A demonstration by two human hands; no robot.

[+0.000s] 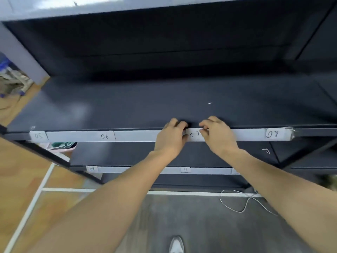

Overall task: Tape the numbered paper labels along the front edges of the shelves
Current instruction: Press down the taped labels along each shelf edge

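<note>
A dark shelf (127,110) carries a white paper strip (138,136) along its front edge, with labels 05 (38,136), 06 (104,136) and 08 (272,134) on it. Label 07 (193,135) sits between my two hands. My left hand (170,138) presses on its left end, fingers curled over the shelf edge. My right hand (218,136) pinches its right end, thumb on the front face. A lower shelf (127,156) has its own strip with label 11 (185,169) and a blurred label (91,168) at its left end.
A white cable (237,201) lies on the grey floor at the foot of the shelving. My white shoe (176,245) shows at the bottom. A white frame (36,196) and wooden floor are on the left, with clutter (11,83) far left.
</note>
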